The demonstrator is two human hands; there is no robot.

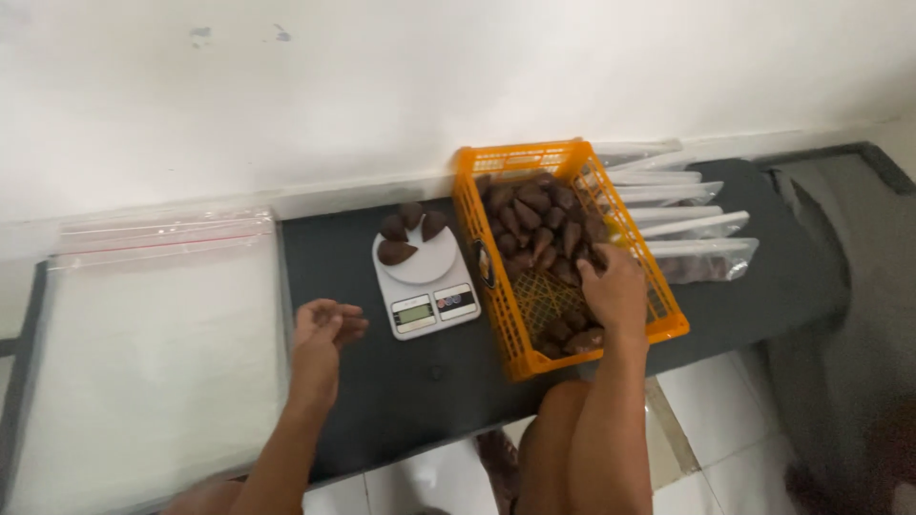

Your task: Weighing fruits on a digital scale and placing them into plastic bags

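Head view, looking down at a dark mat (pixel 725 315) laid on the floor along a white wall (pixel 382 86).

Right hand (pixel 614 291) reaches into the orange plastic basket (pixel 485 224), palm down, over the near half of it. Fingers curl down among the dark brown scaly fruits (pixel 534 219) heaped in the far half; whether they have closed on one I cannot tell, the back of the hand hides the tips. A few more fruits lie in the near corner of the basket, just below the wrist. Part of the basket's lattice floor shows bare between the two groups.

Left hand (pixel 324 329) hovers over the mat, left of the scale, fingers loosely bent and part open, nothing in it.

White kitchen scale (pixel 426 277) stands on the mat just beside the basket's left wall. Four of the same brown fruits (pixel 408 232) rest on the far edge of its round plate, touching one another. Small display and buttons face the person.

Right of the basket, filled clear bags (pixel 682 205) lie in an overlapping row, the nearest one showing dark contents. Left of the mat, a stack of empty clear zip bags (pixel 162 234) lies flat on a pale sheet (pixel 143 381), well apart from the scale.

The person's bare knee (pixel 563 448) sits at the near edge, over white floor tiles (pixel 725 420)
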